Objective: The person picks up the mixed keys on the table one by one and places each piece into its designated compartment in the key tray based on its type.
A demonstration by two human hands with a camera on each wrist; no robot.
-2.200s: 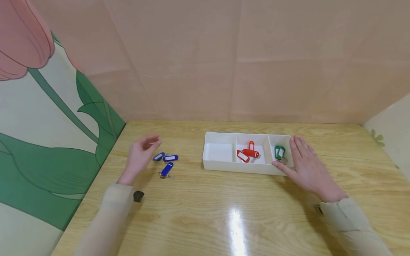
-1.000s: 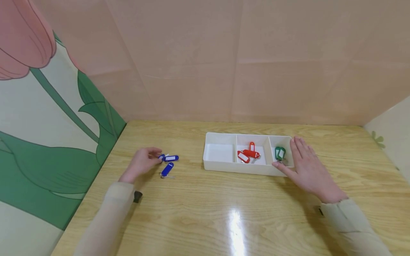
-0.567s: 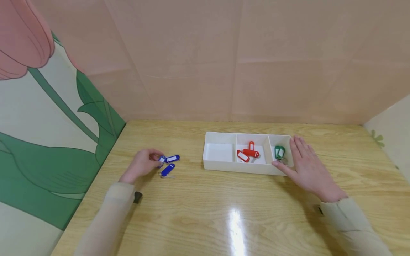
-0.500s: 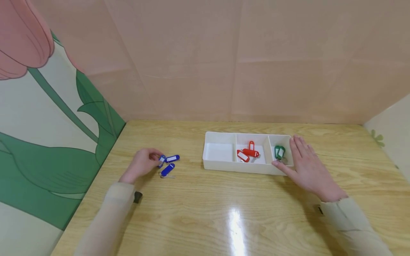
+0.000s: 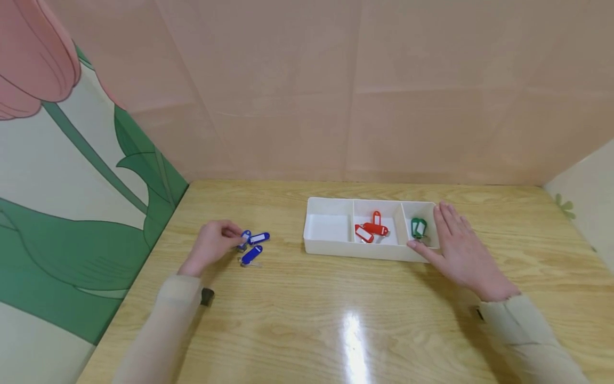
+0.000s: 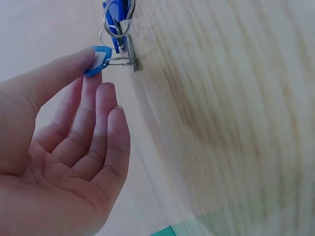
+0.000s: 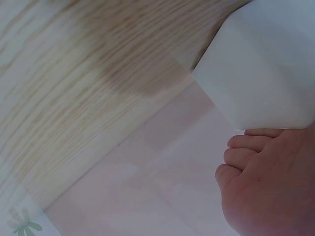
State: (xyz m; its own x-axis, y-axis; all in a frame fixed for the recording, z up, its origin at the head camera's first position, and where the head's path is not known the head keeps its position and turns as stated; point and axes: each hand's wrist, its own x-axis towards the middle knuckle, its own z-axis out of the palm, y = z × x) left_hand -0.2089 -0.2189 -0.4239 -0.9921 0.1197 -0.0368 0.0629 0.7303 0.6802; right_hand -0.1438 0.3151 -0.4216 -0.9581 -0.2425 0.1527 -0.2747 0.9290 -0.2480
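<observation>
My left hand point(image 5: 215, 244) pinches a blue key tag point(image 5: 246, 234) between thumb and fingertips. In the left wrist view this key tag point(image 6: 103, 55) stands tilted, and its metal ring and key point(image 6: 131, 53) reach down to the wood. Two more blue key tags lie right beside it: one with a white label point(image 5: 259, 238) and one turned plain side up point(image 5: 251, 255). My right hand point(image 5: 462, 256) rests on the right end of a white three-compartment box point(image 5: 360, 250), fingers straight along the end wall, thumb at the front rim.
Red key tags point(image 5: 376, 229) lie in the box's middle compartment and green key tags point(image 5: 419, 228) in its right one. The left compartment point(image 5: 330, 228) shows a bare floor. Behind the wooden table point(image 5: 288, 320) rises a pinkish covering point(image 5: 288, 106); a flower-painted wall borders the left.
My left hand has come down onto the blue key tags and taken one between its fingertips, tilting it up and nudging the others slightly. The right hand has stayed on the box.
</observation>
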